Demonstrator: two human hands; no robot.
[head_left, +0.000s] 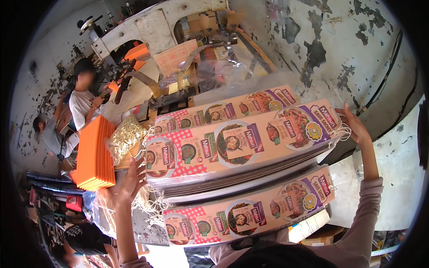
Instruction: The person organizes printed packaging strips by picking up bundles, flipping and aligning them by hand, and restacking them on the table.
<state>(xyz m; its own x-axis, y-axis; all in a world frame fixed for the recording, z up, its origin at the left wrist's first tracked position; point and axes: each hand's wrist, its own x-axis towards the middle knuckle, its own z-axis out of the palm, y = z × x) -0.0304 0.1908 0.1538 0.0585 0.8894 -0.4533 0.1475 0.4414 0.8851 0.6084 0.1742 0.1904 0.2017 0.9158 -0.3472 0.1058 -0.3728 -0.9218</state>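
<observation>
A stack of long printed cardboard panels [243, 145] with food pictures and a red-checked strip lies across the middle, white strings hanging from its ends. Behind it rests another matching panel [210, 111]; a further panel [250, 210] lies in front, close to my body. My left hand [131, 178] is at the left end of the middle stack, its fingers stretched out and spread along that edge. At the opposite end, my right hand [355, 125] reaches to the far corner beside the strings [340, 134], fingers extended against the edge. Neither palm shows.
Left of the stack stand a pile of orange sheets [94, 154] and a clear bag of gold-coloured pieces [127, 138]. A large machine [154, 31] is behind, with clear plastic sheeting beside it. Other people [85, 100] are at the left, one in a black cap [85, 239] lower down.
</observation>
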